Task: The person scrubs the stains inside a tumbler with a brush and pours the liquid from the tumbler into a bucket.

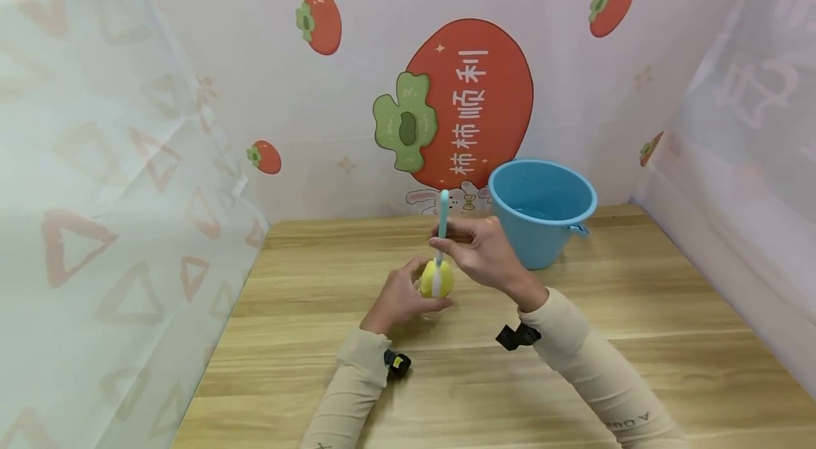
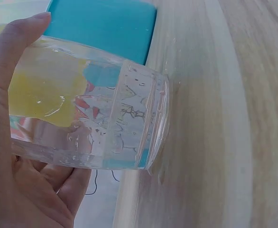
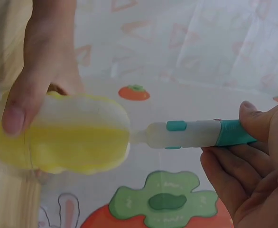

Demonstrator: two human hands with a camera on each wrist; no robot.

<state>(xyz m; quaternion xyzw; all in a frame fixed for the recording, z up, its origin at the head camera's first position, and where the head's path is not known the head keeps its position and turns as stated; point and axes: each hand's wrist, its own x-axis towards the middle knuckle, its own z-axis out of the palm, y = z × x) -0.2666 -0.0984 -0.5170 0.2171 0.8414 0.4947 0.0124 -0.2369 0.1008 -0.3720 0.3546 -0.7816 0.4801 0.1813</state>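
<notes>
My left hand [image 1: 403, 297] grips a clear glass [image 2: 129, 114], thumb on one side and fingers round the other. Its base is at or very close to the wooden tabletop; I cannot tell whether they touch. In my right hand [image 1: 481, 251] is a sponge cup brush [image 3: 186, 133], its teal and white handle pinched between thumb and fingers. The handle points up in the head view. The brush's yellow and white sponge head [image 3: 82, 133] sits partly inside the glass, with its upper part above the rim. Through the glass wall, wet-looking and patterned, the yellow sponge shows.
A light blue bucket [image 1: 535, 243] stands on the wooden table [image 1: 306, 336] behind and right of my right hand, close to the back wall. White sheets printed with persimmons [image 1: 472, 102] enclose the table at the back and sides. Each wrist wears a black camera [image 1: 398, 364].
</notes>
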